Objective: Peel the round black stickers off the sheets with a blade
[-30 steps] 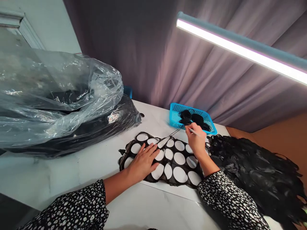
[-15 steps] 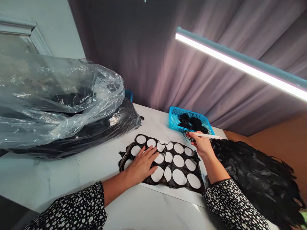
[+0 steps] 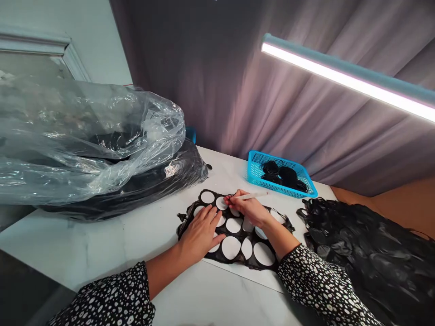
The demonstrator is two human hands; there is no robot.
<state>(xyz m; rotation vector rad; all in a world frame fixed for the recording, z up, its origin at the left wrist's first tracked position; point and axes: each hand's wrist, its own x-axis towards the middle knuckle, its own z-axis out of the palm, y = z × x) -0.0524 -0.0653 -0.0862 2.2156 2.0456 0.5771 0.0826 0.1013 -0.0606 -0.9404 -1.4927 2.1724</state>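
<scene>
A thin black sheet with round holes (image 3: 243,236) lies over a white board (image 3: 251,273) on the table. White circles show through its openings. My left hand (image 3: 201,232) rests flat on the sheet's left part, fingers spread. Just right of it, my right hand (image 3: 247,207) pinches a slim white pen-like stick (image 3: 253,195) at the sheet's far edge. The stick's tip is hidden by the fingers. Thin dark strands show beside those fingertips, too small to make out.
A blue basket (image 3: 282,183) with black loops and round black pieces stands behind my right hand. A heap of black material (image 3: 370,249) covers the right side. Large clear plastic bags (image 3: 146,176) with dark contents fill the left. A lit tube lamp (image 3: 340,74) hangs above.
My right hand has moved left from the blue basket's front edge to the sheet, carrying the white stick. My left hand stays on the sheet. The view has shifted slightly.
</scene>
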